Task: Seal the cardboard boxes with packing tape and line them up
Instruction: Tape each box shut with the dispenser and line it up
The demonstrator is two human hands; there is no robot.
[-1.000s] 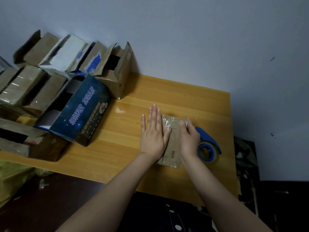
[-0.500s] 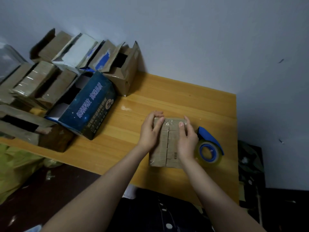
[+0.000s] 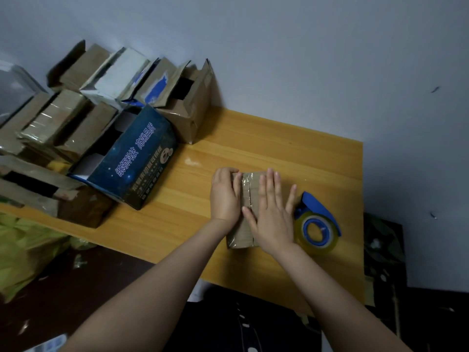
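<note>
Both bare forearms reach forward. The left hand (image 3: 224, 196) curls over an edge of the box (image 3: 240, 237); the right hand (image 3: 272, 217) lies flat, fingers spread.

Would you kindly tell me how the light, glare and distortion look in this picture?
Head view: dim, bluish light; wide-angle bending tilts the table and stacked boxes; faint glare on the tape over the small box; tape dispenser sharp.

The blue box (image 3: 132, 171) bears pale Chinese characters on its side, seemingly "纸领科技 高端品质", with smaller lines beneath too blurred to read.
</note>
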